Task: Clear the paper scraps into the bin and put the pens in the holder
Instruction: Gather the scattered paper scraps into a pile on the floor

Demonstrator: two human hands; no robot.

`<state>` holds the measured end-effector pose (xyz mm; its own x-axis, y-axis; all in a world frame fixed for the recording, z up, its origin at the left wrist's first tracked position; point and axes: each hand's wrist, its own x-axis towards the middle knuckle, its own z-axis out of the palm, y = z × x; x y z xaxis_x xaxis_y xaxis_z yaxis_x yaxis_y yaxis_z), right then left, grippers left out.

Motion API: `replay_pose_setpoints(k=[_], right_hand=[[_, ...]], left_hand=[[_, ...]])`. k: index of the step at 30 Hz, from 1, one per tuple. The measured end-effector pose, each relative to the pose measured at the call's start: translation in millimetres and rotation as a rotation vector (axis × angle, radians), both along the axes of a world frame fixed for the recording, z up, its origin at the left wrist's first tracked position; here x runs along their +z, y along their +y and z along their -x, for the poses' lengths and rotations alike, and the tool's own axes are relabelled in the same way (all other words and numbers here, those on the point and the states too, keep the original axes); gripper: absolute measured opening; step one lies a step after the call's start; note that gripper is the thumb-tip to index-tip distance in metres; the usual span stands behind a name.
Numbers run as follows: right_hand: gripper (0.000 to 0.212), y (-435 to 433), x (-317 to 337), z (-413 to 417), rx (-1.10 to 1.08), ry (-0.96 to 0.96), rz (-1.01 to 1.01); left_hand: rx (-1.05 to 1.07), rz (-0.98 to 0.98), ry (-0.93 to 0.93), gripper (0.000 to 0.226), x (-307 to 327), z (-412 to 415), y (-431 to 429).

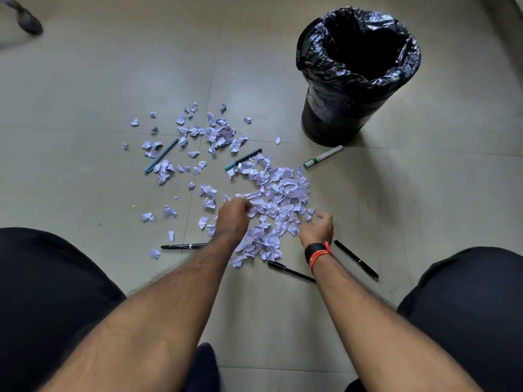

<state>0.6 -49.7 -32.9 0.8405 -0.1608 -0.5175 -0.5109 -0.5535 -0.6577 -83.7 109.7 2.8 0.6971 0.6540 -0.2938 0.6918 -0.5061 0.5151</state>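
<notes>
Floor [113, 80] of pale tiles fills the view, and your dark-clad knees [42, 292] sit at the two lower corners. The bin [339, 108], round and black with a black liner folded over its rim, stands upright at the upper right, well apart from your hands.

The paper scraps [283, 190] lie loose on the floor in front of you. The thickest heap is between your hands, and thinner patches trail up and to the left.

Your left hand [232, 219] is knuckles-up at the near left edge of the heap, its fingers curled down tight round a few scraps. Your right hand [318, 227] rests at the heap's right edge, fingers loosely bent and spread, holding nothing. A black-and-orange wristband [318, 250] is on that wrist.

Six pens lie flat on the floor:
- A white marker [322, 157] with a green cap lies just below the bin.
- A teal-tipped pen [243, 159] touches the scraps.
- A light-blue pen [161, 155] lies among the scraps on the left.
- One black pen [184, 246] is beside your left forearm.
- A second black pen [291, 271] runs under your right forearm.
- A third black pen [356, 258] lies just right of that wrist.
</notes>
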Motion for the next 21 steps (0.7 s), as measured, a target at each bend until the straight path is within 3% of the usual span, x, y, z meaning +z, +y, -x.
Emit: replay_pose_setpoints(k=[5, 9, 13, 16, 19, 21], right_hand=[[0.060, -6, -7, 9, 0.097, 0.170, 0.102], [0.055, -3, 3, 38, 0.248, 0.129, 0.168], [0.062, 11, 0, 56, 0.400, 0.077, 0.129], [0.063, 23, 1, 63, 0.453, 0.058, 0.147], [0.055, 36, -1, 68, 0.458, 0.024, 0.058], [0.048, 43, -1, 63, 0.412, -0.001, -0.025]], left_hand=[[0.283, 0.140, 0.011, 0.029, 1, 31, -23], [0.324, 0.176, 0.156, 0.058, 1, 56, -48], [0.334, 0.201, 0.254, 0.084, -8, 70, -58], [0.328, 0.204, 0.264, 0.076, -17, 69, -56], [0.316, 0.256, 0.129, 0.055, -20, 57, -56], [0.317, 0.300, 0.055, 0.054, -21, 46, -54]])
